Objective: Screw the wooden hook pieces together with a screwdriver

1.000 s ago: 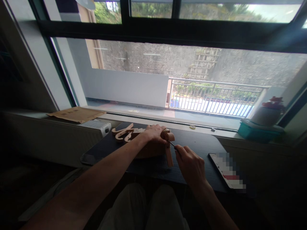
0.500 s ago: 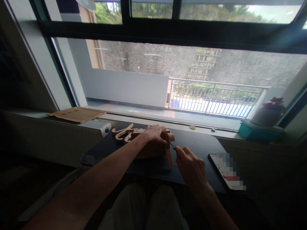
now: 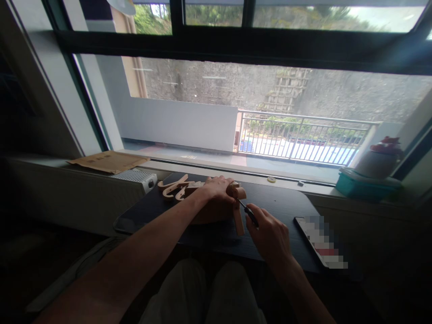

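Note:
On the dark table [image 3: 280, 211] lies a brown wooden piece [image 3: 212, 213] with curved wooden parts [image 3: 172, 189] at its left. My left hand [image 3: 219, 188] presses over the right end of this piece, its fingers wrapped around it. A flat wooden strip [image 3: 239, 220] slants down from that end toward me. My right hand [image 3: 266, 229] grips the dark handle of a screwdriver [image 3: 251, 216]. The thin shaft points up and left, and its tip meets the wood beside my left thumb. The exact contact point is too small to make out.
A phone [image 3: 317, 243] rests at the table's right edge. Behind the table, the windowsill holds a yellowish roll [image 3: 271, 179] and a teal box [image 3: 367, 184]. At left are a brown envelope [image 3: 110, 161] and a white radiator [image 3: 81, 193]. My knees [image 3: 229, 288] are under the table edge.
The fingers of my right hand have shifted on the screwdriver, so more of its dark handle shows. My left hand and the wooden piece stay in place.

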`<state>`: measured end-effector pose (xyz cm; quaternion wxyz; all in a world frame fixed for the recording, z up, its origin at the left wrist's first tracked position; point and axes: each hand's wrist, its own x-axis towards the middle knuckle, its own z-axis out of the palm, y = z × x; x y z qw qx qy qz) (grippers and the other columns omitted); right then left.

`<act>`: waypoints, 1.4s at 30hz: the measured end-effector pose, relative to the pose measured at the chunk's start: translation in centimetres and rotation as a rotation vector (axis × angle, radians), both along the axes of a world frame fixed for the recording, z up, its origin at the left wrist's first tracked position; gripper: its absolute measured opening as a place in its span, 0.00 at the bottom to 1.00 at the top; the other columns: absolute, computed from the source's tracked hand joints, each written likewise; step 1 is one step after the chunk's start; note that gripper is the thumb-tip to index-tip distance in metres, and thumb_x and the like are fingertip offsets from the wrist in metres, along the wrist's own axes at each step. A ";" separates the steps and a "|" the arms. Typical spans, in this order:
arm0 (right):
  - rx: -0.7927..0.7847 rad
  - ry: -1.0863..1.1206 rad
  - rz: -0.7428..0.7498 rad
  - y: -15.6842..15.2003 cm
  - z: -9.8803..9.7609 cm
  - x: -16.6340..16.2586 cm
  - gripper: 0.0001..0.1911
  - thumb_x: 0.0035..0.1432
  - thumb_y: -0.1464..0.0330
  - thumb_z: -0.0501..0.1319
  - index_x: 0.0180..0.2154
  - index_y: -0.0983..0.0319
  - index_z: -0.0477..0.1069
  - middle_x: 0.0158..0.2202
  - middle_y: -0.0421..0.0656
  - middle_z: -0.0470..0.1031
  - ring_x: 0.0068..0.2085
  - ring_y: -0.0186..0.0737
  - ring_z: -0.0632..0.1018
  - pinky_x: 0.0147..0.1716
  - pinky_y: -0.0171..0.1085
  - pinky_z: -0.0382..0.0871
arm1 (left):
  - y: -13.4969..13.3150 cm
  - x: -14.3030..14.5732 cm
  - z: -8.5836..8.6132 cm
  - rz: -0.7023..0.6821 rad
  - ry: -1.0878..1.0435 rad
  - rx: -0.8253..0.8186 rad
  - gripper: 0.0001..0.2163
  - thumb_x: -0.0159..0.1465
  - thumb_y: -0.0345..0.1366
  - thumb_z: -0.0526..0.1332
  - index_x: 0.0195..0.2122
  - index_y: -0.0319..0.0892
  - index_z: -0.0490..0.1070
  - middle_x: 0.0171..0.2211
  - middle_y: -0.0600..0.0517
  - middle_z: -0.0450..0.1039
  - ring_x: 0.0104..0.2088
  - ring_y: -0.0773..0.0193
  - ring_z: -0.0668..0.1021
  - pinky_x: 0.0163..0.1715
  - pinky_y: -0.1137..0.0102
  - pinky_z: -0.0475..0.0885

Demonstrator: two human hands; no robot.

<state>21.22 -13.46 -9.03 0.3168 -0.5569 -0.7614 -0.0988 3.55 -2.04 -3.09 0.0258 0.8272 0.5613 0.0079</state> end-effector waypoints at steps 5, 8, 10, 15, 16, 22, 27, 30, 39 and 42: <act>0.031 -0.155 0.018 -0.2 0.0 0.6 0.15 0.63 0.70 0.51 0.48 0.56 0.69 0.32 0.40 0.74 0.31 0.35 0.74 0.24 0.32 0.54 | 0.0 0.0 0.1 -0.013 0.001 -0.001 0.34 0.48 0.60 0.58 0.54 0.51 0.59 0.48 0.45 0.66 0.49 0.48 0.69 0.47 0.55 0.62; 0.011 -0.079 0.025 0.0 -0.3 0.6 0.14 0.63 0.67 0.50 0.48 0.57 0.69 0.35 0.40 0.76 0.32 0.35 0.75 0.25 0.32 0.56 | 0.0 0.0 0.0 -0.011 0.000 0.002 0.34 0.48 0.60 0.59 0.54 0.51 0.58 0.49 0.46 0.66 0.50 0.48 0.69 0.48 0.55 0.62; -0.016 0.022 0.023 0.2 -0.6 0.5 0.14 0.63 0.65 0.50 0.48 0.57 0.69 0.38 0.40 0.77 0.34 0.35 0.76 0.27 0.32 0.58 | 0.1 -0.1 -0.1 -0.008 -0.003 0.004 0.34 0.48 0.60 0.59 0.54 0.52 0.58 0.49 0.46 0.65 0.50 0.48 0.68 0.48 0.55 0.61; -0.071 0.137 0.020 0.5 -0.5 0.3 0.15 0.63 0.64 0.49 0.49 0.56 0.68 0.42 0.40 0.77 0.39 0.37 0.77 0.31 0.33 0.62 | 0.2 -0.2 -0.2 -0.010 -0.009 -0.002 0.35 0.48 0.60 0.58 0.55 0.52 0.57 0.51 0.46 0.65 0.51 0.47 0.67 0.49 0.55 0.60; -0.070 0.123 0.014 0.4 -0.3 0.3 0.15 0.63 0.64 0.50 0.49 0.56 0.67 0.42 0.40 0.76 0.38 0.38 0.77 0.30 0.33 0.62 | 0.2 -0.2 -0.2 -0.012 -0.010 -0.004 0.35 0.48 0.60 0.58 0.55 0.52 0.57 0.51 0.46 0.65 0.51 0.47 0.67 0.49 0.54 0.60; 0.005 -0.137 0.038 0.1 0.4 0.7 0.17 0.61 0.71 0.51 0.50 0.56 0.68 0.35 0.40 0.73 0.28 0.32 0.73 0.22 0.31 0.55 | -0.1 -0.1 0.1 -0.002 -0.013 -0.013 0.34 0.48 0.59 0.59 0.54 0.51 0.58 0.50 0.46 0.65 0.52 0.47 0.67 0.49 0.55 0.60; -0.012 -0.072 0.058 0.3 -0.1 0.6 0.15 0.62 0.69 0.51 0.48 0.55 0.70 0.35 0.40 0.74 0.29 0.32 0.74 0.23 0.31 0.57 | -0.1 -0.1 0.1 -0.005 -0.007 -0.006 0.35 0.49 0.59 0.59 0.55 0.51 0.58 0.50 0.45 0.66 0.51 0.47 0.67 0.49 0.54 0.61; -0.059 0.133 0.048 0.5 -0.5 0.4 0.15 0.62 0.64 0.51 0.48 0.55 0.70 0.40 0.40 0.76 0.33 0.34 0.76 0.28 0.31 0.61 | -0.1 -0.1 0.1 -0.003 0.004 -0.002 0.34 0.49 0.59 0.59 0.55 0.51 0.58 0.50 0.45 0.65 0.51 0.47 0.68 0.49 0.53 0.61; -0.041 0.066 0.032 0.6 0.2 0.6 0.14 0.60 0.65 0.53 0.46 0.55 0.71 0.35 0.40 0.76 0.31 0.35 0.76 0.26 0.32 0.60 | 0.1 -0.1 -0.1 -0.001 -0.001 -0.001 0.35 0.48 0.60 0.59 0.55 0.52 0.57 0.50 0.45 0.65 0.51 0.48 0.68 0.49 0.54 0.60; 0.022 -0.095 0.075 0.6 0.3 1.0 0.15 0.61 0.70 0.52 0.47 0.56 0.71 0.32 0.40 0.74 0.31 0.34 0.74 0.25 0.31 0.57 | 0.1 -0.2 -0.1 0.003 -0.001 -0.003 0.35 0.48 0.60 0.59 0.55 0.52 0.58 0.50 0.45 0.65 0.51 0.47 0.68 0.49 0.54 0.60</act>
